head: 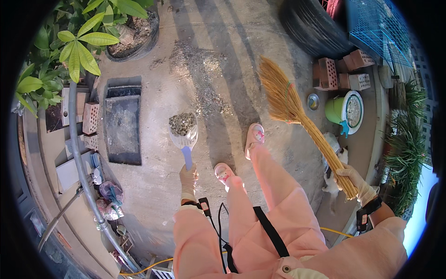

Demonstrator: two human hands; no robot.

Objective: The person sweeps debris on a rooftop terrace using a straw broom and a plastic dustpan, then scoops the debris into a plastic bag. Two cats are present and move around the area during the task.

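My left hand (189, 178), in a pale glove, is closed around the purple handle of a slotted plastic scoop (192, 138). A heap of grey, gravelly granules (182, 124) lies in the scoop's bowl. On the right, my gloved right hand (353, 181) grips the lower handle of a straw broom (285, 90), whose bristles fan out towards the upper left. Between scoop and broom, a long patch of loose granules (205, 80) is spread over the concrete floor. My pink slippers stand just below that patch.
A black tray (122, 130) lies at left, below a potted plant (151, 38). At right are a tire (310, 31), perforated bricks (327, 74), a metal bowl (313, 102), a green bucket (333, 110) and a white cat (331, 183). A metal pipe (75, 139) runs along the left.
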